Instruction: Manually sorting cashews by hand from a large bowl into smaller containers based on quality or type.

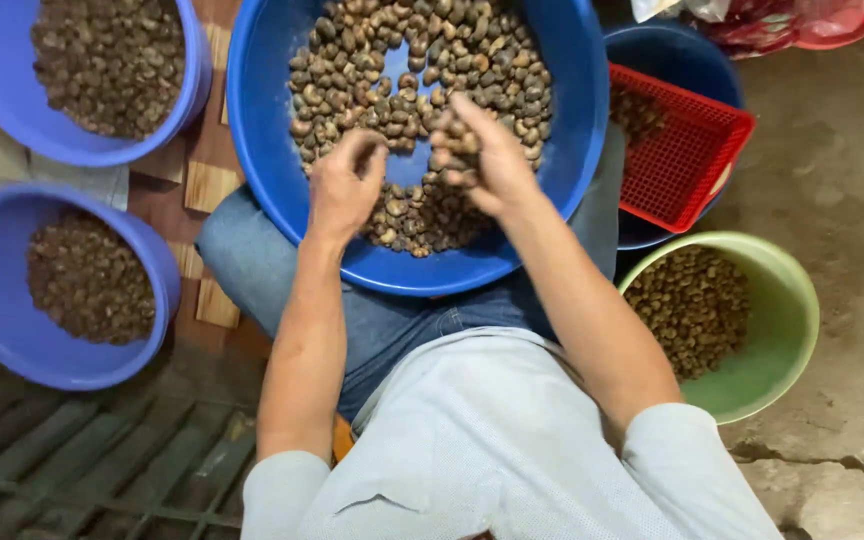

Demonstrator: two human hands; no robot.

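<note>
A large blue basin [562, 150] rests on my lap, holding many brown nuts [422, 60] with a bare patch of blue bottom in the middle. My left hand [344, 185] hovers over the nuts near the basin's front, fingers curled and pinched together; whether a nut sits in them I cannot tell. My right hand [482, 155] is beside it, cupped around a small handful of nuts.
Two lilac basins of nuts stand at the left, one [192, 90] at the top and one [157, 270] below. A green bucket [787, 300] of nuts sits at the right. A red mesh basket [687, 160] lies over a dark blue tub [697, 55]. Cracked concrete floor at the right.
</note>
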